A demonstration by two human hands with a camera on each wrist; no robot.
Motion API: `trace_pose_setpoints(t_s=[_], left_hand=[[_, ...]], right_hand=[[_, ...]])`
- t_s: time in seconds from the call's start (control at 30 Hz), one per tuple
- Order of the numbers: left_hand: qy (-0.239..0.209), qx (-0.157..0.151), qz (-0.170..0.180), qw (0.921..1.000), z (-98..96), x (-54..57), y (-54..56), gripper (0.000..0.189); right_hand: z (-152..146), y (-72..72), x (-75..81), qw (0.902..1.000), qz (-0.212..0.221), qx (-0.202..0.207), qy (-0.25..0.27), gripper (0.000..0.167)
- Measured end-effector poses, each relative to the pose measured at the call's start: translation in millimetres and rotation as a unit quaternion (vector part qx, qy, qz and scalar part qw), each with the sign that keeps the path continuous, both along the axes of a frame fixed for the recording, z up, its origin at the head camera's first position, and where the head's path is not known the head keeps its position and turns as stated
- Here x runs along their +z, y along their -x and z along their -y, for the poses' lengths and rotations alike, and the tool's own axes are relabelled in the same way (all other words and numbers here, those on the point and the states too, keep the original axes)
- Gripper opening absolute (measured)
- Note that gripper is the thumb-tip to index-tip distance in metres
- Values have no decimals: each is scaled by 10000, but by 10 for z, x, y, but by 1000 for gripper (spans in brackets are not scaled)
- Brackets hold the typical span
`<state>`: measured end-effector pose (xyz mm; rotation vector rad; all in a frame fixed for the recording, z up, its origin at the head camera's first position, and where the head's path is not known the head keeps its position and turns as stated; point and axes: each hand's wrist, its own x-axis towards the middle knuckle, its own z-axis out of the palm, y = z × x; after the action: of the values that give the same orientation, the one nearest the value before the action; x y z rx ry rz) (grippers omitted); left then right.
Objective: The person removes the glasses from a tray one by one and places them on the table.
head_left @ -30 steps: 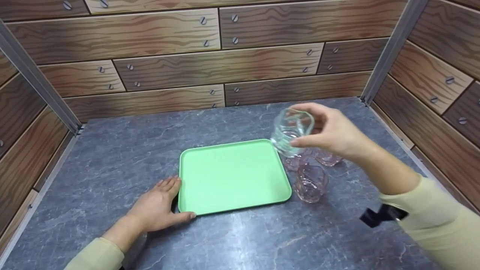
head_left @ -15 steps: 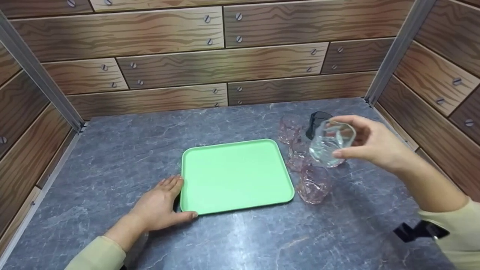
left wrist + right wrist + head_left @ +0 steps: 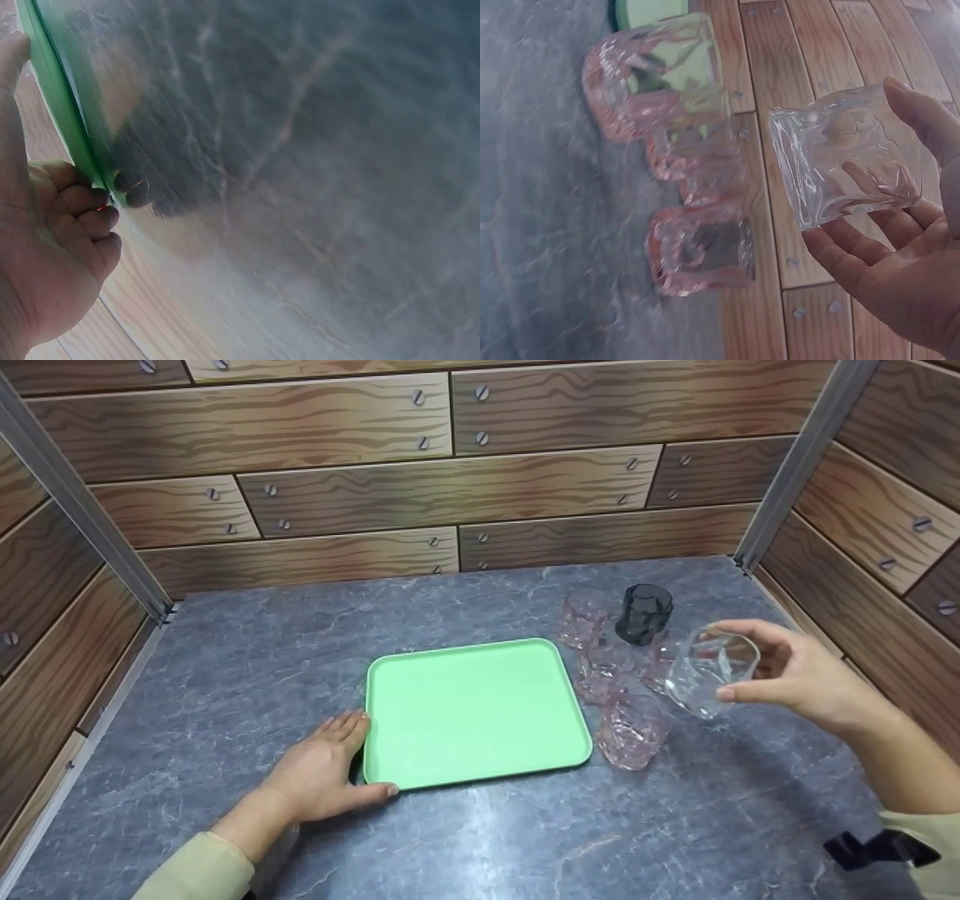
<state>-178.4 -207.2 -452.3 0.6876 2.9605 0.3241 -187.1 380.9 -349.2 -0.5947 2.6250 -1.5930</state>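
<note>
A light green tray lies flat on the table. My left hand holds its near left corner, the fingers at the left edge and the thumb along the front edge; bent fingers show in the left wrist view. Over the table, right of the tray, my right hand grips a clear wavy glass between thumb and fingers. This clear glass is tilted and has nothing in it. Several pink glasses stand close beside the tray, one partly behind the clear glass.
A dark grey glass stands at the back right behind the pink ones. Wood-patterned walls enclose the grey marbled table at the back and sides. Something see-through sits by my left wrist, mostly hidden.
My right hand has carried the clear glass rightward and lower, away from above the tray's right edge, uncovering the dark glass and pink glasses. The left hand stays at the tray.
</note>
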Motion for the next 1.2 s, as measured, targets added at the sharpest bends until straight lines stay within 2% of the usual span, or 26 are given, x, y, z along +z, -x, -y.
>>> trace_pose_setpoints(t_s=[0.2, 0.37, 0.6, 0.8, 1.03, 1.2], left_hand=[[-11, -1, 68, 10000, 0, 10, 6, 119], [-38, 39, 199, 9998, 0, 12, 10, 120], [-54, -1, 126, 9999, 3, 6, 11, 120], [-39, 22, 155, 9999, 5, 4, 11, 121], [-28, 32, 195, 9998, 6, 1, 16, 121], [-52, -8, 90, 9999, 4, -7, 12, 121]], right_hand=[[-160, -31, -165, 9999, 124, 19, -87, 76], [-228, -53, -298, 9995, 309, 75, 71, 75], [-301, -58, -443, 9989, 446, 138, 73, 75], [-344, -49, -535, 9981, 546, 210, 175, 74], [-370, -43, -606, 9980, 624, 0, -20, 73], [-378, -33, -648, 9975, 691, -69, -86, 73]])
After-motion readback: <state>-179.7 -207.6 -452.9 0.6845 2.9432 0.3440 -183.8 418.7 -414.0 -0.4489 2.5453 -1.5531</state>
